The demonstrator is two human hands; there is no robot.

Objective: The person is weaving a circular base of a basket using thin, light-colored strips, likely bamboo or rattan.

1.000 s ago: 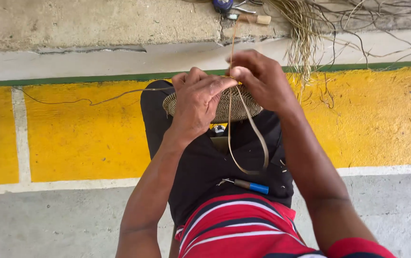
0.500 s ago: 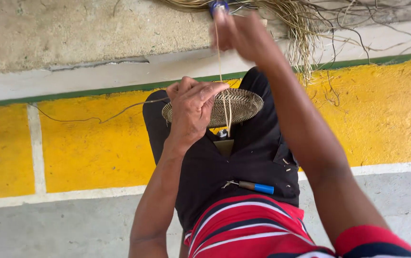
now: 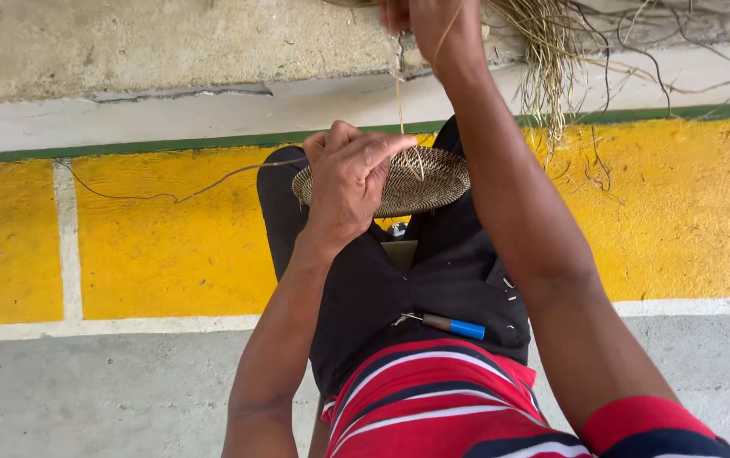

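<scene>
The person sits with a small round woven disc [image 3: 399, 180] on their lap, over dark trousers [image 3: 433, 280]. The left hand [image 3: 350, 182] is curled down on the near edge of the disc, and its fingers press on top and pinch the rim, so the hand is mostly closed on it. The right hand [image 3: 429, 21] is lifted high, up at the top edge of what I can see, and it is closed around a thin straw strand [image 3: 399, 93]. That strand runs tight and straight down from the hand to the middle of the disc. Part of the right hand is cut off at the top, so I cannot see all its fingers. A little tool with a blue handle [image 3: 454, 326] lies on the trousers, near the red striped shirt [image 3: 433, 399]. The floor close by is grey, rough concrete [image 3: 85, 390]. Past it is a wide yellow painted band [image 3: 170, 246] with white lines in it and a thin green line [image 3: 128, 149] along its far edge. Beyond that is pale, cracked concrete. A loose bundle of dry straw [image 3: 551, 59] lies on the ground at the top right, well apart from the disc. One long thin strand [image 3: 170, 197] trails from the disc over the yellow paint to the left.
</scene>
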